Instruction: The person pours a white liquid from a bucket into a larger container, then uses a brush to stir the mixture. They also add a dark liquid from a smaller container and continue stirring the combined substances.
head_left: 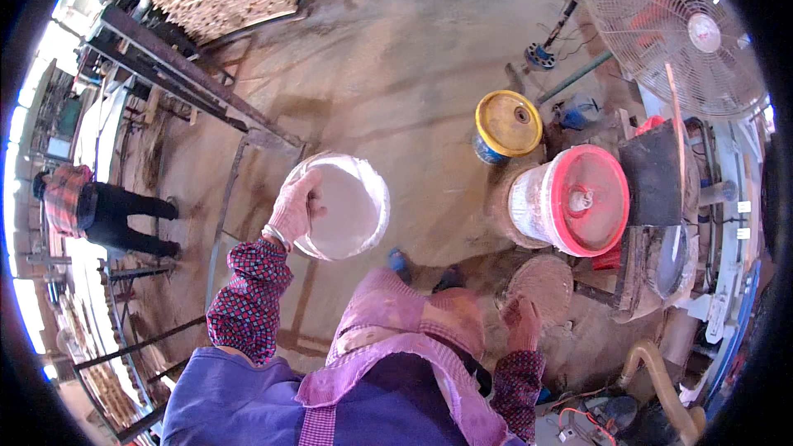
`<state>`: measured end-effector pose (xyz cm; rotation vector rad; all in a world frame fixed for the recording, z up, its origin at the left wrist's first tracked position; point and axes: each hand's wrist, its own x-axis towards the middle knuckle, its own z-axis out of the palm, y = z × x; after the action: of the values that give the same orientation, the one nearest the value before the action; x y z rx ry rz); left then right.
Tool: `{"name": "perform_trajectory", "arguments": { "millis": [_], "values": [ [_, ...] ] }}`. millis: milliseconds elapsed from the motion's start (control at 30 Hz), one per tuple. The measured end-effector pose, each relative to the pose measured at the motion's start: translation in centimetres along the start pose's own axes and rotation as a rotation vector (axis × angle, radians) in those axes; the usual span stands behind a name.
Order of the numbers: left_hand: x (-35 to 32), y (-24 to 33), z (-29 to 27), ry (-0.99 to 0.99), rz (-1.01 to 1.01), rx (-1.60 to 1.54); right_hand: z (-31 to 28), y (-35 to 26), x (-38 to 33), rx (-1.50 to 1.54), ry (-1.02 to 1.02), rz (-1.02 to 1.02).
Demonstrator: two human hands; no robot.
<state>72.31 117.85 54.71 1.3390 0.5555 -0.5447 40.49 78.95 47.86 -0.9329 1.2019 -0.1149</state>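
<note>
White bucket (343, 206), frame centre, seemingly empty, rim clamped in left hand (293, 206); right hand (524, 324) flat on round stump (541, 285), lower right.

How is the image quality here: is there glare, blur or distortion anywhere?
Head view: strong fisheye bending, black corners; daylight blows out the left rim; the white bucket in the left hand looks washed out; the right hand is slightly soft.
</note>
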Motion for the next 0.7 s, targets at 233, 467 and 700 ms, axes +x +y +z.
{"name": "perform_trajectory", "arguments": {
  "millis": [233, 467, 700],
  "values": [
    [1.3, 0.4, 3.0, 0.021, -0.052, -0.124, -2.0, -3.3, -0.4, 0.091, 0.153, -0.156],
    [4.1, 2.0, 3.6, -0.020, -0.132, -0.532, -3.2, -8.3, 3.7, 0.117, 0.102, -0.252],
    [2.7, 4.2, 5.7, -0.043, -0.165, -0.730, -5.1, -9.3, 7.5, 0.117, 0.041, -0.251]
  ]
}}
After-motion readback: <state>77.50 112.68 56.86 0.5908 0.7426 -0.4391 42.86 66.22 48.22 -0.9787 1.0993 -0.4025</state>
